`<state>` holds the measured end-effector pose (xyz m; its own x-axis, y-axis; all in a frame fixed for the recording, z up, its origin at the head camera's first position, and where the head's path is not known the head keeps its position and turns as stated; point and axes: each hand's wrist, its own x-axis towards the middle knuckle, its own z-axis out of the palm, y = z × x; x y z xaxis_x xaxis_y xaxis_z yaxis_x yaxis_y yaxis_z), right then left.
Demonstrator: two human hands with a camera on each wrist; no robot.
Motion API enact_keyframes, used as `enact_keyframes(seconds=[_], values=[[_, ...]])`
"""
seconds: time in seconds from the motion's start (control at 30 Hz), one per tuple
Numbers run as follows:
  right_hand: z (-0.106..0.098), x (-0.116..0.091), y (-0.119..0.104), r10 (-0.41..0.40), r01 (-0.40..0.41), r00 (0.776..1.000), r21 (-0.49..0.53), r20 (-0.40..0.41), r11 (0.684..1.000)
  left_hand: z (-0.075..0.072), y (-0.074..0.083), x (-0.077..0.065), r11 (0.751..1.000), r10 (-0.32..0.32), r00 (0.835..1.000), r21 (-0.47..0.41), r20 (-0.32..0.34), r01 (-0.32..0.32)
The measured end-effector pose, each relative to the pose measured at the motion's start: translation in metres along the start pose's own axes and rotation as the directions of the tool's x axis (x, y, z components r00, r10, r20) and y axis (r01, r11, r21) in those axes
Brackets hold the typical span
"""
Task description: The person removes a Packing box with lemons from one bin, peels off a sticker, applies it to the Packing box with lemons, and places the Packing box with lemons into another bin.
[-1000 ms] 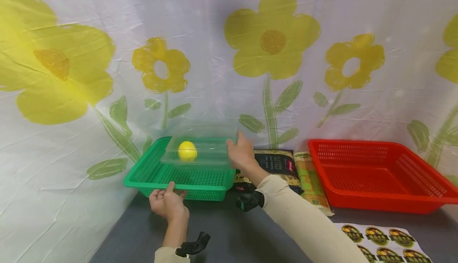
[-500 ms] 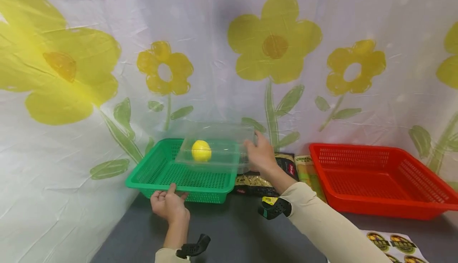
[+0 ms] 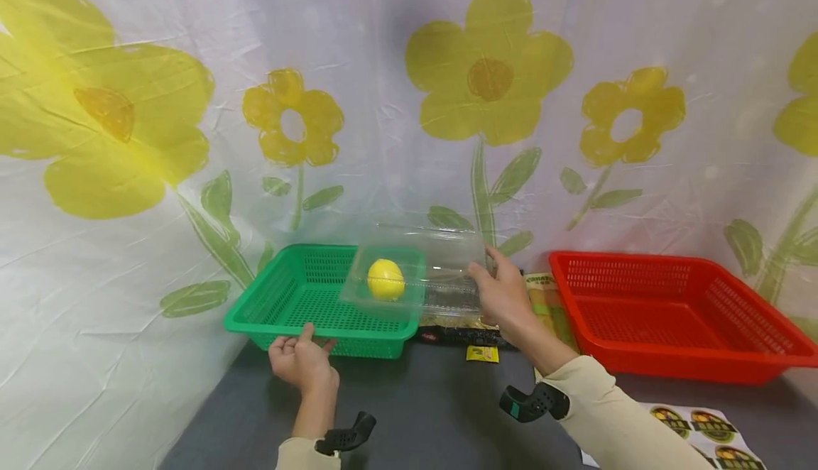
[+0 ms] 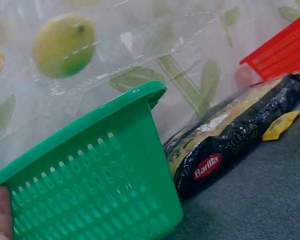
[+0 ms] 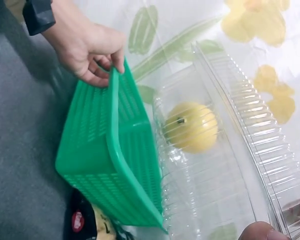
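The left hand pinches the front rim of a green perforated plastic basket, thumb on top and fingers below. The right hand holds the right end of a clear plastic box, raised and tilted over the basket's right side. A lemon lies in the box, also seen through its wall in the right wrist view as a yellow lemon. In the left wrist view the green basket fills the lower left. Only a thumb of the right hand shows clearly in the right wrist view.
A black Barilla pasta bag lies right of the basket, a small yellow packet before it. Farther right are a green-and-orange bag, a red basket and a sticker sheet. A flower-printed cloth hangs behind.
The right hand has moved right with the clear box and the lemon, from above the green basket's middle to its right side. The yellow packet has come into view. The left hand has stayed put.
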<state>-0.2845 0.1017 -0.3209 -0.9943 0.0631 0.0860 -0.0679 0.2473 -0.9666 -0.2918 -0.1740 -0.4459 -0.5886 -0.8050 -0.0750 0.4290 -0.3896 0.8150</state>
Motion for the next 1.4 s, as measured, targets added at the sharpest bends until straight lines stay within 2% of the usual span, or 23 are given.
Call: enact_keyframes(seconds=[0.1,0.4,0.67,0.93,1.23,1.4], values=[[-0.011,-0.005,0.005,-0.014,0.014,1.0,0.0,-0.002,1.0,0.0,0.0,0.001,1.0,0.003,1.0,-0.001,0.003,-0.003],[-0.039,-0.025,0.019,0.037,-0.037,0.999,0.011,0.016,0.999,-0.001,-0.002,0.001,1.0,-0.012,1.0,-0.006,0.024,0.012],[-0.052,-0.04,0.034,0.029,-0.029,1.0,0.003,-0.003,1.0,-0.001,-0.002,0.002,0.999,-0.03,0.999,-0.032,0.027,0.031],[-0.065,-0.051,0.047,0.053,-0.057,0.998,0.123,0.038,0.991,-0.002,0.0,0.004,0.998,-0.026,0.999,-0.052,0.02,0.027],[-0.073,-0.065,0.061,0.074,-0.077,0.996,0.098,0.04,0.992,-0.001,0.0,0.004,0.998,-0.036,0.999,-0.045,0.017,0.036],[-0.077,-0.072,0.071,0.122,-0.124,0.992,0.085,0.032,0.989,-0.001,-0.001,0.002,0.998,-0.041,0.999,-0.051,0.02,0.042]])
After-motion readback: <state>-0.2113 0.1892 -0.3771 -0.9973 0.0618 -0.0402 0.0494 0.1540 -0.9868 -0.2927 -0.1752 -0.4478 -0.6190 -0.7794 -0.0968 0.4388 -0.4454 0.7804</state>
